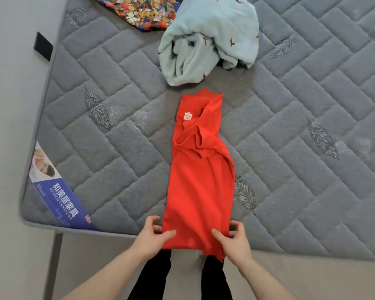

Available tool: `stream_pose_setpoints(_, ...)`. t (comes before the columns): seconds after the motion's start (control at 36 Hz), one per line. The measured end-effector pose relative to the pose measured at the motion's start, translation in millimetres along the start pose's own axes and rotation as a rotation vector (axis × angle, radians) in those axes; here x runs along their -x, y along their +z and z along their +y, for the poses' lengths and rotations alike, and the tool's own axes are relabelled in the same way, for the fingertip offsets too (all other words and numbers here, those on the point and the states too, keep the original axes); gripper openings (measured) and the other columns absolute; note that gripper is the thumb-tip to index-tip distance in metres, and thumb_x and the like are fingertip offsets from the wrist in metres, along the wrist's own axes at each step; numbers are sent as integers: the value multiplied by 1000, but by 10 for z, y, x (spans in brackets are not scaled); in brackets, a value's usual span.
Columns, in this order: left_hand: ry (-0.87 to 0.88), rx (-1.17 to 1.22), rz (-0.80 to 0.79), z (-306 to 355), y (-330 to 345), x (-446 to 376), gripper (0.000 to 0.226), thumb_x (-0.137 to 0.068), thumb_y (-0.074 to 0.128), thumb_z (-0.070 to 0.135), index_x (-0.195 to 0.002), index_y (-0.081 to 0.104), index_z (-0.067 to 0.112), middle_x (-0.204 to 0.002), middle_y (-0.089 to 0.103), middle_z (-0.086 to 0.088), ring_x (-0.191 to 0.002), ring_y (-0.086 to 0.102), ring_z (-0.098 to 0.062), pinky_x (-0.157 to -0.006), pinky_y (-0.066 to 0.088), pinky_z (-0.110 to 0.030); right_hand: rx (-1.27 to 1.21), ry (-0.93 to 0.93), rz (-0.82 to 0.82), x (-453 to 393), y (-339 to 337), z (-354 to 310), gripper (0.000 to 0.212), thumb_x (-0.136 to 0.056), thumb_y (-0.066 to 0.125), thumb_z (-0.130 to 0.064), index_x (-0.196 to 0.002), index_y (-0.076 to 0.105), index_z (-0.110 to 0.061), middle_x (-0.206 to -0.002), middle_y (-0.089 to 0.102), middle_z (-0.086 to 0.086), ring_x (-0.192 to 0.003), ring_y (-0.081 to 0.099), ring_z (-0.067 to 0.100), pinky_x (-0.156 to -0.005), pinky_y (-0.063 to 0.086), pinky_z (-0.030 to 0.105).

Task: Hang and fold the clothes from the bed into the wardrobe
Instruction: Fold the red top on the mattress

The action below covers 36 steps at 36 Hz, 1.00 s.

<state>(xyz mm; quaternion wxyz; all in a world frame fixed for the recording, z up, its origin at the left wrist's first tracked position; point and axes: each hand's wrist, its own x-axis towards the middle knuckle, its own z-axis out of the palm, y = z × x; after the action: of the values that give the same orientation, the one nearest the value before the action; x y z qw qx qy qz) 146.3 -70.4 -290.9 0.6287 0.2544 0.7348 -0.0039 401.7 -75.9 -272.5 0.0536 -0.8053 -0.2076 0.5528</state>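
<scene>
While the red T-shirt [198, 176] lies lengthwise on the grey quilted mattress [301, 126], already narrowed into a long strip with its sleeves turned in over the body, its hem hangs just over the mattress's near edge, toward the person. A small white label [187, 116] shows near the neck, which points at the far side. The left hand [153, 233] pinches the hem's left corner, thumb on top of the cloth and fingers curled behind it; the right hand [233, 238] pinches the right corner the same way.

By my reading, the lengthwise folds of this shirt are done and the crosswise fold is what comes next: both hands sit where one would lift the hem and carry it up toward the collar. After that the shirt would still need to go to the wardrobe, which is not in view.

Much of the task looks unfinished. A pale blue fleece garment [208, 40] printed with small dark sprigs sits bunched and unfolded beyond the shirt's collar, near the far edge, apart from it. A bright multicoloured patterned cloth [136, 11] lies at the far left, cut off by the frame, so I cannot tell what it is. No hangers or finished stacks can be seen.

A blue brand label [59, 195] with white characters covers the mattress's near left corner. The person's dark trouser legs [152, 276] stand close against the near edge.
</scene>
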Motion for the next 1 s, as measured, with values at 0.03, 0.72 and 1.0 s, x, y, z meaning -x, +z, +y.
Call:
stream_pose_setpoints(0.03,2,-3,3,11,19,-3,71,-71,87,45,-124,43,27,-105,67,-3,-93,69,-13,-88,53,-31,8,-11,-9,0,7,-13,41,-78,86,-28,-107,58,-18,-93,72,5,-89,70,21,-85,54,36)
stream_pose_setpoints(0.72,102,437,125,1203,-186,48,22,-99,62,16,-120,56,19,-88,71,-10,-55,72,-21,-45,52,-28,-293,36,-45,-160,-464,-984,29,-91,72,-22,-116,61,-10,-96,69,8,-74,68,21,-69,59,36)
stream_pose_setpoints(1.0,9,39,250,1010,-95,-189,74,-85,76,43,-144,46,11,-133,58,-4,-127,55,-24,-100,39,-29,19,-8,154,-387,-299,-897,68,-96,53,-59,-145,47,-12,-145,52,18,-132,52,33,-111,41,44)
